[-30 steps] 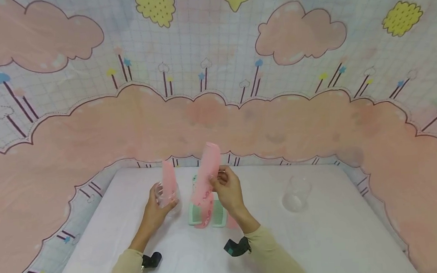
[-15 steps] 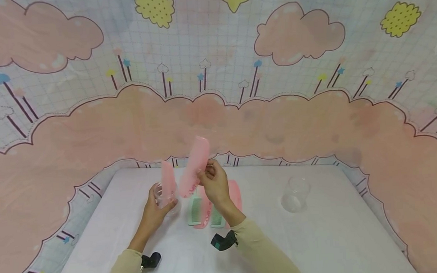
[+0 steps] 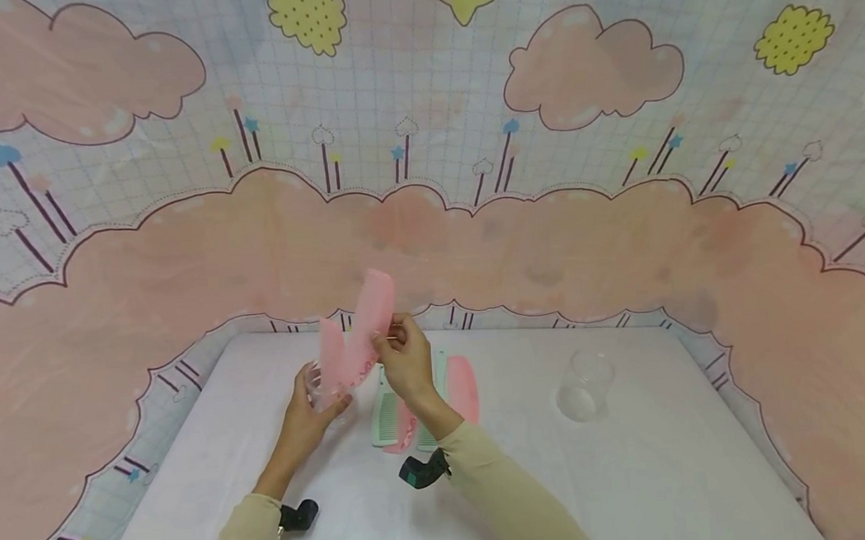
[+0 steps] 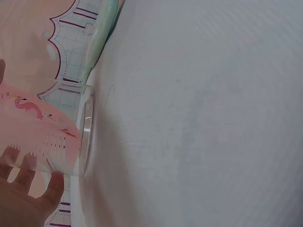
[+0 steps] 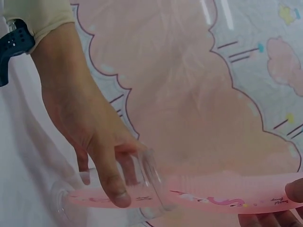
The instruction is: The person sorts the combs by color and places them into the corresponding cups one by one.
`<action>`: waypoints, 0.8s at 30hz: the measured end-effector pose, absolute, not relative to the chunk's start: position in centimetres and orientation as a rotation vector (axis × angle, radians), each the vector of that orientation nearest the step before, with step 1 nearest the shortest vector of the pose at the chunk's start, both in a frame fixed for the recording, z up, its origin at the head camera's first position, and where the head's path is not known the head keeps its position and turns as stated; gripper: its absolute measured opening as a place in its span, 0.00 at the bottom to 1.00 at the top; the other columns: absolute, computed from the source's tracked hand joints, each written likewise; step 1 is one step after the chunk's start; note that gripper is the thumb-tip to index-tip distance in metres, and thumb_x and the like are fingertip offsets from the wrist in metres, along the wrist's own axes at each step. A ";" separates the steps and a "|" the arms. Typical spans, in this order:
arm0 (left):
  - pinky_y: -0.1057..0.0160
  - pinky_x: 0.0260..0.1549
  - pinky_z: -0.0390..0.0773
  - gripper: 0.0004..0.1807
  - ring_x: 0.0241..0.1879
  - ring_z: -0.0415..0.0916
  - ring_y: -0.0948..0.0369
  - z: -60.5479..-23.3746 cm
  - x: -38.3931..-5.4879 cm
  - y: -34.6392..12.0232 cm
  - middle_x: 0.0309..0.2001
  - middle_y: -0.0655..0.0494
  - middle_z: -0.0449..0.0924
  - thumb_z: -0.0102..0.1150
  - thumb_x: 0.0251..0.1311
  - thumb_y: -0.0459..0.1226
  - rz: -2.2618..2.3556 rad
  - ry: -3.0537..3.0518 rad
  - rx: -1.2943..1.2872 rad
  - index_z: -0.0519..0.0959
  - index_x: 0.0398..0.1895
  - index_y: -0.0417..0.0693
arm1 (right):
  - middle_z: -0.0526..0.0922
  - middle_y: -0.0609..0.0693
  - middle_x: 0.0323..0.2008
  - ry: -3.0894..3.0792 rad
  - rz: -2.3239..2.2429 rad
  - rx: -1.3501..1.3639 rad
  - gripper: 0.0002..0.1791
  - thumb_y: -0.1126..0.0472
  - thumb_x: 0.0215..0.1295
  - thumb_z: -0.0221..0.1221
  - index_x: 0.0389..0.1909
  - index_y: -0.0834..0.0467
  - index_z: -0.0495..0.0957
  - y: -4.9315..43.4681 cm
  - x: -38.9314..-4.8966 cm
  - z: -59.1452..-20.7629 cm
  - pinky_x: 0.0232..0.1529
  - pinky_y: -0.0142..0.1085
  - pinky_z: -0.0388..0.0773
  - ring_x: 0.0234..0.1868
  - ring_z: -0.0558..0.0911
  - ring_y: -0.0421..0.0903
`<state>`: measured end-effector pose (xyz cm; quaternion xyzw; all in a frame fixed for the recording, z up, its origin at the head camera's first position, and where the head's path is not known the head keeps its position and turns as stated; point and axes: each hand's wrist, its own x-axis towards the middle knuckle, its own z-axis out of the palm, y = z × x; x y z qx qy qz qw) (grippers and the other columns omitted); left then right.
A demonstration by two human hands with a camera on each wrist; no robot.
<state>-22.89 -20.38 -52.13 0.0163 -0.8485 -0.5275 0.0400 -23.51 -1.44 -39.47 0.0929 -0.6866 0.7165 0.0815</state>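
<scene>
My left hand (image 3: 313, 403) grips a clear cup (image 4: 88, 130), fingers and thumb round its wall. Inside the cup stands a pink comb (image 3: 330, 350) with a flamingo print, its upper part rising above the rim. Between thumb and fingers, my right hand (image 3: 410, 366) pinches another pink comb (image 3: 374, 307), tilted with its top leaning right. The lower end of this comb is right at the cup's mouth, as the right wrist view also shows. On the table just right of the cup lie green combs (image 3: 386, 421) and pink combs (image 3: 463, 384), partly hidden by my right hand and wrist.
A second clear cup (image 3: 585, 393) stands on the right half of the white table (image 3: 674, 453). Behind the table hangs a patterned cloth (image 3: 476, 251) with clouds and stars. A black wrist camera (image 3: 424, 470) sticks out from each sleeve.
My right hand has carried its pink comb up and left, from above the combs on the table to the cup's mouth. My left hand and the cup have stayed in place.
</scene>
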 end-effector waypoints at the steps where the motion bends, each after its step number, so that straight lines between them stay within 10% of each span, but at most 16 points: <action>1: 0.36 0.71 0.55 0.53 0.73 0.53 0.42 -52.1 -22.9 -20.4 0.74 0.40 0.54 0.66 0.60 0.47 -1.616 -2.603 0.051 0.41 0.77 0.48 | 0.83 0.68 0.44 -2.049 2.137 0.279 0.13 0.72 0.66 0.58 0.50 0.69 0.73 -1.6 -23.6 -39.6 0.41 0.51 0.85 0.43 0.86 0.62; 12: 0.37 0.71 0.56 0.53 0.73 0.53 0.42 -52.1 -22.8 -20.4 0.74 0.40 0.53 0.66 0.61 0.48 -1.599 -2.629 0.079 0.39 0.78 0.49 | 0.85 0.61 0.40 -2.031 2.102 0.289 0.13 0.67 0.65 0.61 0.49 0.62 0.75 -2.9 -26.0 -41.7 0.34 0.32 0.84 0.36 0.86 0.46; 24: 0.36 0.70 0.57 0.54 0.72 0.55 0.41 -52.4 -23.0 -20.5 0.73 0.39 0.55 0.67 0.59 0.49 -1.601 -2.608 0.068 0.41 0.77 0.49 | 0.85 0.61 0.42 -2.049 2.036 0.327 0.12 0.68 0.65 0.61 0.49 0.62 0.75 -4.0 -25.9 -41.5 0.39 0.32 0.85 0.40 0.87 0.48</action>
